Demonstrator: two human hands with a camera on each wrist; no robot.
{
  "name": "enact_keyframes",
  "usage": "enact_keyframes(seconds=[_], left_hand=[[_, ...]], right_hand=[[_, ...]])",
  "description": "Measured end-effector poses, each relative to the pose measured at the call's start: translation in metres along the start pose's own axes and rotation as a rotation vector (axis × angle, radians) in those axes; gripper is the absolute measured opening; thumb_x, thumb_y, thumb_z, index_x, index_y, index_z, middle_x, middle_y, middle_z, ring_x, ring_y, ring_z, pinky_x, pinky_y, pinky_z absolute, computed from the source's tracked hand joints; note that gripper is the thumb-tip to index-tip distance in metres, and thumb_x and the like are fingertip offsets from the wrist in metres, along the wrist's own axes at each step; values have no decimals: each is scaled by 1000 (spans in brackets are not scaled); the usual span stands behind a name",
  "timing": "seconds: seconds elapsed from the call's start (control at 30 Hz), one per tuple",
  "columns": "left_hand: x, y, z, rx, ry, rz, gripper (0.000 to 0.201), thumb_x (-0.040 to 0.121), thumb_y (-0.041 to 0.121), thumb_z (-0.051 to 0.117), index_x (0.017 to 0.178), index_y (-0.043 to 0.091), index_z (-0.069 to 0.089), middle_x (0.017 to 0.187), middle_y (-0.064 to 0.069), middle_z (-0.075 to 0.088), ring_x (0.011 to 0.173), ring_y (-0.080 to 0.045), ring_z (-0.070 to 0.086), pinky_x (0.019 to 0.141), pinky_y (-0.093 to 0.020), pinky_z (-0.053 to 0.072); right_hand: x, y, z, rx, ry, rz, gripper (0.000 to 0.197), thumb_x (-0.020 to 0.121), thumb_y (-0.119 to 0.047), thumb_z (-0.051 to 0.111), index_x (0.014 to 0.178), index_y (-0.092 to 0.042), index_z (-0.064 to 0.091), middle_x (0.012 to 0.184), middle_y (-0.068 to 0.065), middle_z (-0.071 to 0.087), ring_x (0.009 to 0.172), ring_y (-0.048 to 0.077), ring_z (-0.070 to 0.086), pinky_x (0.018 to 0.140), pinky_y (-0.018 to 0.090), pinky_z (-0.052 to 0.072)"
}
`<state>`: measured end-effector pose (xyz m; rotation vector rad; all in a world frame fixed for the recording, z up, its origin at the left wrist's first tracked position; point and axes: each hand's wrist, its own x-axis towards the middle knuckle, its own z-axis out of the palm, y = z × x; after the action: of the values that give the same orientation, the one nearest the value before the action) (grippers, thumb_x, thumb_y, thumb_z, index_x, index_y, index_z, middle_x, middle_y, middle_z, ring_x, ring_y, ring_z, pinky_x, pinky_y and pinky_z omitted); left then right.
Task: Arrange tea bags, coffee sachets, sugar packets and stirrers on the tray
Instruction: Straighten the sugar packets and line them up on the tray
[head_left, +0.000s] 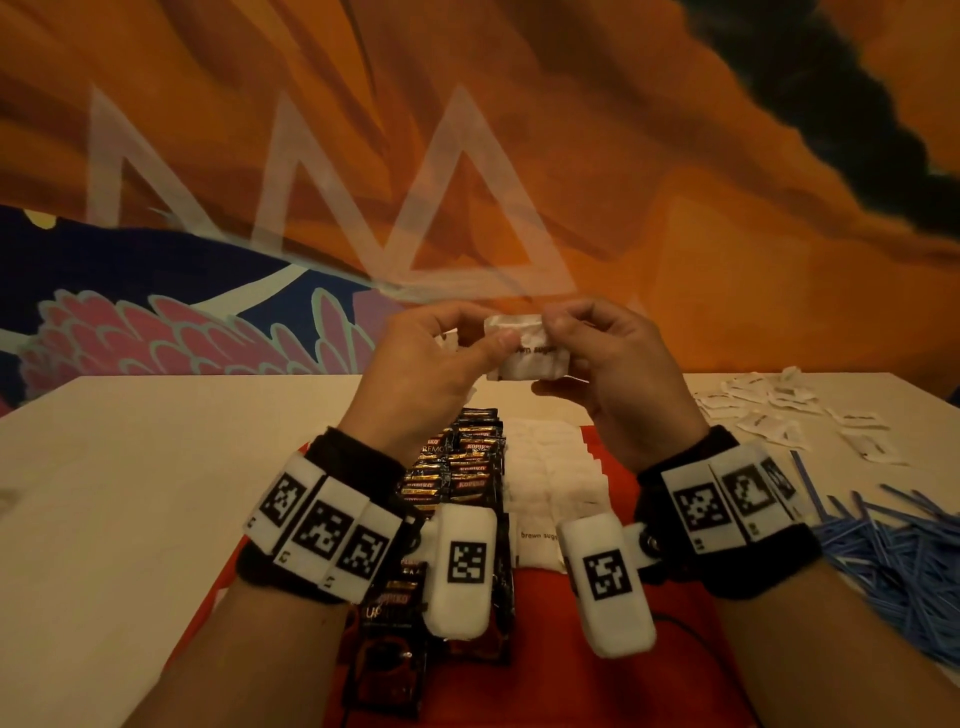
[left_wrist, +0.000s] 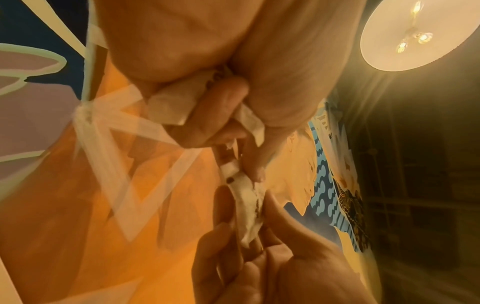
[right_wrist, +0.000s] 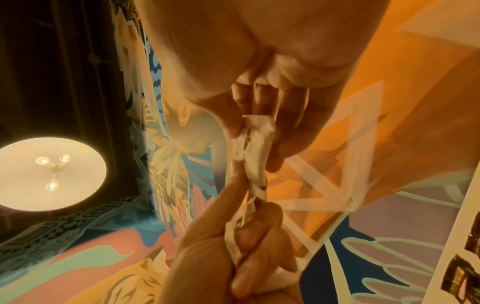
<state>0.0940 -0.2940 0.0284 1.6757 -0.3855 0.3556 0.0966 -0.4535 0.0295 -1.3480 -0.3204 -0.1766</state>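
Crinkled matt paper sugar packets (head_left: 524, 347); glossy foil coffee sachets (head_left: 470, 470); thin blue plastic stirrers (head_left: 893, 551); smooth pale table (head_left: 156, 467).

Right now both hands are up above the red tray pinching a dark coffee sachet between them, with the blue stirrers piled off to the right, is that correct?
Not quite. The left hand and right hand pinch a white paper brown sugar packet, not a coffee sachet, as the head view shows. They are above the red tray, and the blue stirrers do lie to the right.
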Motion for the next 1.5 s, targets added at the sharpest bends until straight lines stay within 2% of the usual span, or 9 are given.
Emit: enact_keyframes(seconds=[0.17, 0.33, 0.47, 0.7, 0.83, 1.07, 1.23, 1.4, 1.5], left_hand=[[0, 1, 1, -7, 30, -8, 12, 90, 21, 69, 95, 11, 72, 84, -6, 63, 44, 1, 46, 41, -8, 32], [-5, 6, 1, -75, 34, -84, 18, 91, 28, 68, 82, 13, 72, 72, -2, 62, 51, -15, 42, 37, -20, 27], [-15, -2, 4, -84, 31, -173, 26, 95, 31, 64, 79, 11, 66, 63, 1, 57, 48, -18, 29, 36, -18, 21], [-40, -10, -2, -196, 96, -332, 19, 98, 24, 61, 85, 11, 62, 66, 0, 49, 43, -10, 30, 35, -18, 18], [-51, -9, -5, -205, 112, -352, 15, 98, 19, 60, 85, 10, 62, 67, -1, 49, 44, -10, 31, 35, -18, 19], [-80, -13, -13, -346, 67, -382, 12, 99, 15, 55, 90, 8, 60, 68, -1, 49, 40, -8, 32, 32, -16, 20], [-97, -21, -19, -461, 96, -446, 20, 102, 24, 50, 90, 10, 59, 64, 0, 49, 40, -7, 31, 31, -17, 19], [-110, -19, -13, -586, 102, -501, 40, 105, 43, 40, 93, 9, 58, 66, -3, 49, 39, -9, 35, 31, -15, 20], [-116, -11, -7, -597, 86, -474, 50, 103, 52, 33, 99, 8, 56, 69, -5, 51, 36, -9, 33, 32, -14, 20]], right_hand=[[-1, -6, -6, -25, -8, 22, 22, 92, -29, 60, 93, -9, 67, 86, 7, 71, 72, 18, 66, 59, 30, 54], [-13, -8, -23, -385, -123, -60, 13, 83, -10, 74, 92, -1, 71, 72, 5, 70, 62, 11, 61, 53, 22, 48], [-20, 4, -37, -419, -175, 125, 20, 85, -6, 72, 95, 9, 65, 73, 13, 69, 59, 13, 64, 51, 22, 49], [-40, 47, -59, -687, -303, 561, 10, 88, -4, 71, 93, 0, 62, 64, 8, 68, 54, 11, 64, 51, 22, 52], [-45, 58, -59, -737, -304, 644, 7, 89, -2, 69, 89, -2, 62, 58, 4, 67, 51, 10, 63, 48, 20, 51], [-44, 60, -40, -953, -304, 615, 15, 87, -13, 74, 84, -10, 60, 65, 5, 70, 59, 15, 64, 56, 27, 51], [-39, 60, -31, -1375, -335, 483, 39, 81, -38, 79, 100, -6, 67, 97, 9, 74, 93, 23, 69, 86, 38, 58], [-39, 48, -31, -1566, -356, 385, 51, 80, -54, 73, 103, -8, 66, 101, 7, 70, 95, 23, 65, 76, 32, 52], [-45, 32, -32, -1280, -243, 215, 33, 80, -49, 75, 88, -19, 65, 90, 0, 69, 86, 17, 63, 74, 31, 51]])
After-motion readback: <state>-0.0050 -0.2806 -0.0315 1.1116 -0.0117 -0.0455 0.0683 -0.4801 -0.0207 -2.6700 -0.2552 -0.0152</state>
